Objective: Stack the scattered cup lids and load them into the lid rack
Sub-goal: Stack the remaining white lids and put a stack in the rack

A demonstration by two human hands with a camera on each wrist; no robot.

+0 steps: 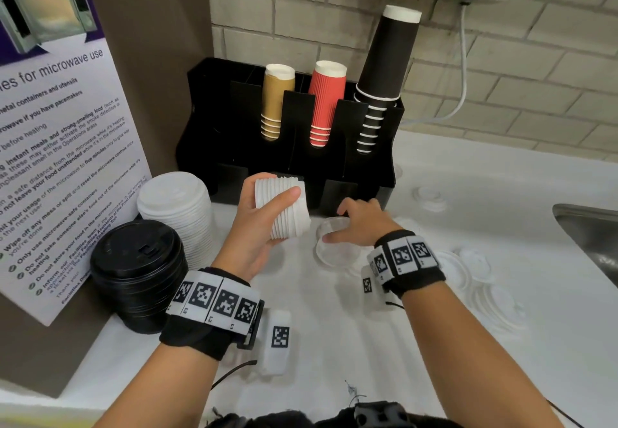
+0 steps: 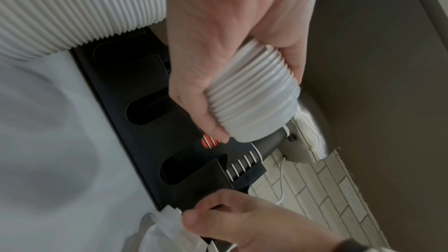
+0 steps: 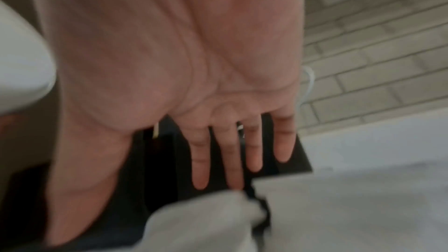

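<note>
R wrist view blurred throughout, so right hand (image 3: 184, 87) contact w/ the clear lid (image 1: 336, 243) can't be told there, left hand (image 1: 257, 223) covers part of the white lid stack (image 1: 287, 208), and poster (image 1: 57, 146) text is cut off at frame's left edge.

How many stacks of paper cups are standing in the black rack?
3, side by side in the black rack: a tan stack on the left, a red stack in the middle, and a taller black stack on the right. More may hide behind.
</note>
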